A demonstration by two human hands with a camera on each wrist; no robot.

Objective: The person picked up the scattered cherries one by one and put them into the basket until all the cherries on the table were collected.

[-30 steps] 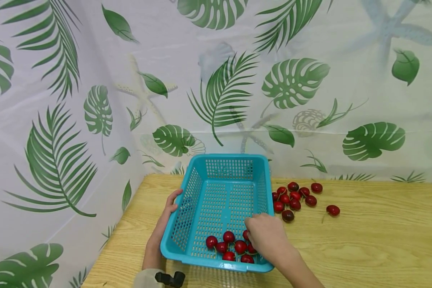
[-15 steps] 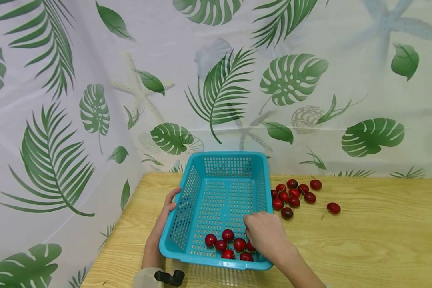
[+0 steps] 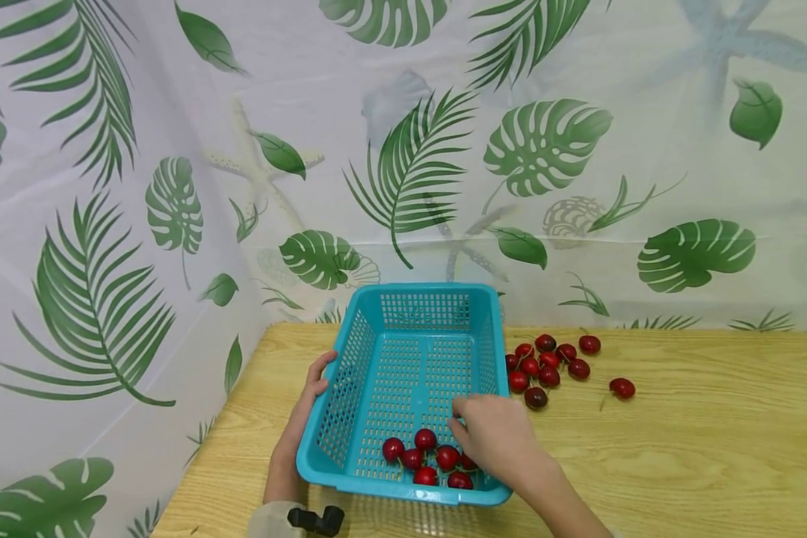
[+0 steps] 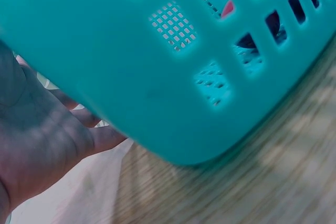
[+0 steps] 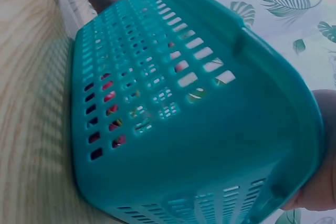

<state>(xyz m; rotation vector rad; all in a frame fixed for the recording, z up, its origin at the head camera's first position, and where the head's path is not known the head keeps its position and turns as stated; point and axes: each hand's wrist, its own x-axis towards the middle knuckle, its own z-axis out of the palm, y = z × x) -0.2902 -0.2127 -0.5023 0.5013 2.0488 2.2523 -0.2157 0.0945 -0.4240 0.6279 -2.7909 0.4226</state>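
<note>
A turquoise perforated plastic basket [image 3: 420,400] stands on the table, with several dark red cherries [image 3: 425,439] gathered at its near right end. My left hand [image 3: 304,411] touches the outer left wall near the rim. The left wrist view shows that hand [image 4: 47,124], fingers fairly straight against the basket wall [image 4: 105,77]. Over the near right part of the basket is my right hand [image 3: 501,437], its thumb and forefinger apart with nothing visible between them. Its other fingers are hidden, and it partly covers one cherry. In the right wrist view the basket wall [image 5: 226,140] hides most of it.
Right of the basket, several more cherries [image 3: 548,360] lie in a cluster on the wooden table [image 3: 713,426], and a single cherry [image 3: 622,388] lies apart. A leaf-patterned cloth [image 3: 578,276] rises behind the table. A black wrist mount [image 3: 319,520] sits at my left sleeve.
My right thumb and forefinger have parted, and the cherry seen at them a second ago is no longer visible there. The left hand keeps its place on the basket.
</note>
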